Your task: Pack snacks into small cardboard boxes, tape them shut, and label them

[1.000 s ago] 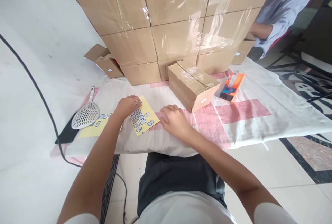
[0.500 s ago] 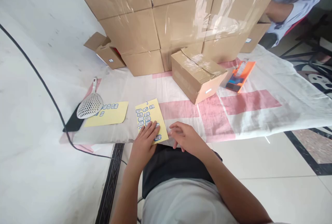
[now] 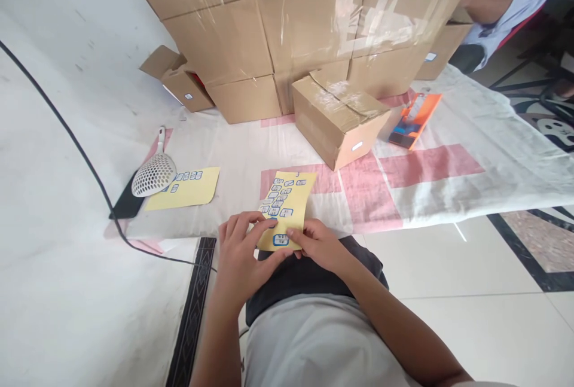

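Note:
A yellow sheet [image 3: 296, 198] bearing several small blue-edged labels is tilted at the table's front edge, its lower part over my lap. My right hand [image 3: 320, 246] pinches its lower right edge, thumb on the face and fingers behind. At the sheet's lower left is my left hand [image 3: 244, 252], thumb and index finger apart around a blue-edged label [image 3: 281, 240]; nothing shows between them. A second yellow sheet [image 3: 197, 192] with fewer labels lies to the left, partly under a white perforated ladle [image 3: 155, 174].
Taped cardboard boxes [image 3: 314, 19] are stacked at the back. A single carton [image 3: 334, 124] stands before them, beside an orange packet [image 3: 421, 118]. A small opened box [image 3: 186, 88] and a black flat object [image 3: 125, 201] are at left. A person's arm [image 3: 491, 4] shows at upper right.
The sheet has shifted right and tilted up from the table. My right hand has taken hold of its edge. My left hand has moved from lying flat on it to its lower left corner.

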A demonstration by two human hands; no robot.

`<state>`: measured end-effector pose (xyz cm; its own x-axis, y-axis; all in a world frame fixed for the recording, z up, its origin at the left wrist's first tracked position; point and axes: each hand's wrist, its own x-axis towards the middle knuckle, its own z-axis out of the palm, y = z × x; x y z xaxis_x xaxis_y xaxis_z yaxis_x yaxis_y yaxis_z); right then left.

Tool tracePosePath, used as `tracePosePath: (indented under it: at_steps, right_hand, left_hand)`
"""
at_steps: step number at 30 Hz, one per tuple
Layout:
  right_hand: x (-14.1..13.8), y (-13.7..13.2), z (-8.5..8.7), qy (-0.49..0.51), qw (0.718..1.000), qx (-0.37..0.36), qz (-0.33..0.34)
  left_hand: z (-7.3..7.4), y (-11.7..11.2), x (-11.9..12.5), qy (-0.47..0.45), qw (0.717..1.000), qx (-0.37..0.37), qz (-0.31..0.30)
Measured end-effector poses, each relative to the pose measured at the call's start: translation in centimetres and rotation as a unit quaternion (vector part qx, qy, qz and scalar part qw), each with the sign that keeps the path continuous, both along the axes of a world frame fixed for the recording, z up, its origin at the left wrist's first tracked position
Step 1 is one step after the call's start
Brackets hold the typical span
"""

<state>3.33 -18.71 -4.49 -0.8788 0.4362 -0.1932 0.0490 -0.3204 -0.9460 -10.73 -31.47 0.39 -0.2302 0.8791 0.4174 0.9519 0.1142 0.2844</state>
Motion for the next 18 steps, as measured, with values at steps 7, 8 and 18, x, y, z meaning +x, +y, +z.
tracePosePath:
  at_steps: [7,8,18]
  right_hand:
    - [-0.8,-0.8,-0.7,-0.014,0.996,0.045,-0.074]
    - [-1.0,-0.8,-0.6,-0.018,0.996,0.053,-0.071]
    - [-8.7,2.6,4.5,0.006,0.975,0.211,-0.072]
  left_hand:
    - [-0.7,0.6,0.8,0.074,0.995,0.049,0.04]
    - [-0.8,0.6,0.8,0.07,0.996,0.04,0.038]
    - [-1.7,-1.0,0.0,-0.01,0.976,0.169,0.133]
